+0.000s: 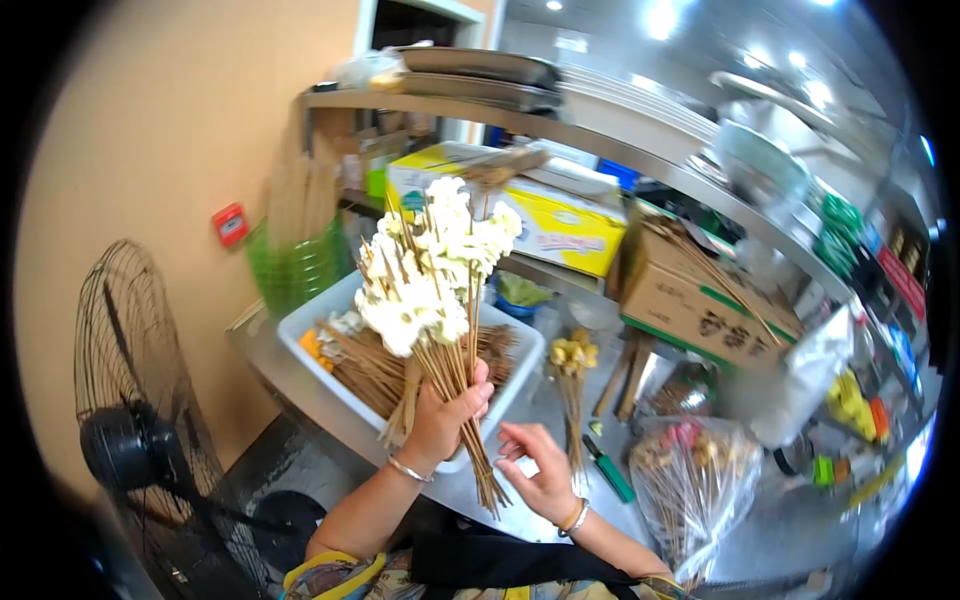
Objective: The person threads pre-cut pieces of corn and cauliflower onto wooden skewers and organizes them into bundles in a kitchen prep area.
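A bundle of wooden skewers [470, 440] topped with pale cauliflower-like pieces [425, 270] is held upright, slightly tilted, in my left hand [445, 415], whose fingers wrap round the sticks. Just right of the lower sticks is my right hand [540, 470], fingers apart and curved, holding nothing. Behind the bundle, a white tub [530, 350] contains many skewers [365, 370]. To the right, a bunch of skewers with yellow pieces [573, 355] lies on the metal table [520, 520], close to a green-handled tool [612, 475].
A clear bag of skewers [692, 470] lies at the right. Behind stand a yellow-and-white box [570, 230], a cardboard box [700, 300] and a shelf [610, 140] with metal trays. A green basket [295, 265] and a black fan [130, 445] are left.
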A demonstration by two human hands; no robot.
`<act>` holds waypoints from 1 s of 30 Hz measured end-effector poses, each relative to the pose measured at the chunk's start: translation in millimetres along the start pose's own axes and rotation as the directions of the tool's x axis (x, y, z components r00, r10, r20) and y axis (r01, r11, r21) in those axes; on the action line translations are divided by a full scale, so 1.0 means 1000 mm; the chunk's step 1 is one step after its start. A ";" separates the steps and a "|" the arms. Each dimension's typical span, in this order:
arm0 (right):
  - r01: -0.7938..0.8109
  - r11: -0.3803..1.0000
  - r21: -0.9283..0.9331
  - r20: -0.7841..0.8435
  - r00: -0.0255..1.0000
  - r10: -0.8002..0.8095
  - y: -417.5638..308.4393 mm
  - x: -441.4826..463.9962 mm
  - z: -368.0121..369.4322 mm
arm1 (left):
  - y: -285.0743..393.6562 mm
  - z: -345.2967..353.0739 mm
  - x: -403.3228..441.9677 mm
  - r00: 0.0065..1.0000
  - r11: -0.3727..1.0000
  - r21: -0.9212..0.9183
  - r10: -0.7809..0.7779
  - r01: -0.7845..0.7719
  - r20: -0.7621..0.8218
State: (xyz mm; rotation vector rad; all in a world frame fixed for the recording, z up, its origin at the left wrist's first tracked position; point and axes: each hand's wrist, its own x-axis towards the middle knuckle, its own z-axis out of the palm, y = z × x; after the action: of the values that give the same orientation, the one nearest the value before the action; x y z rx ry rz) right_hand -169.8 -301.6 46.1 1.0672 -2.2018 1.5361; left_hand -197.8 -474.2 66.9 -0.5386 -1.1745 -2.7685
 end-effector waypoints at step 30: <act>-0.163 0.831 0.532 -0.841 -0.217 0.496 -0.162 -0.322 -0.114 | -0.275 0.287 -0.148 -0.162 0.599 0.573 -0.600 0.559 0.784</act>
State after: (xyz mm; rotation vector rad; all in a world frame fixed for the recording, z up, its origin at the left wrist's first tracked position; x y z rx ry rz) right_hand 144.1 -92.7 21.8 -0.8635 -1.0171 1.7638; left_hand -36.7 -85.8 11.7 -2.8147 -2.0776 -2.7616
